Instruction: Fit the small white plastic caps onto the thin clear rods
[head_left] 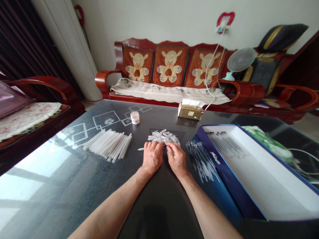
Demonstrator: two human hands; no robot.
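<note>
My left hand [153, 156] and my right hand [177, 160] are close together at the near edge of a pile of small white pieces [163, 135], which look like short pen parts. The fingers of my left hand are curled downward, and a white pointed tip [141, 149] shows just left of them. I cannot tell whether that tip is held or lies on the table. On my right hand the thumb and index finger are pinched together. Whatever sits between the fingers is hidden. White translucent tubes [108, 144], like pen barrels, lie to the left. Dark-tipped thin refills [201, 161] lie to the right.
A blue box [259, 179] with a white inside stands at the right, with more thin refills [225, 144] in it. Beside it lies a green and white plastic bag [269, 141]. A small lidded jar [135, 118] and a tissue box [190, 110] stand farther back on the dark table [119, 186].
</note>
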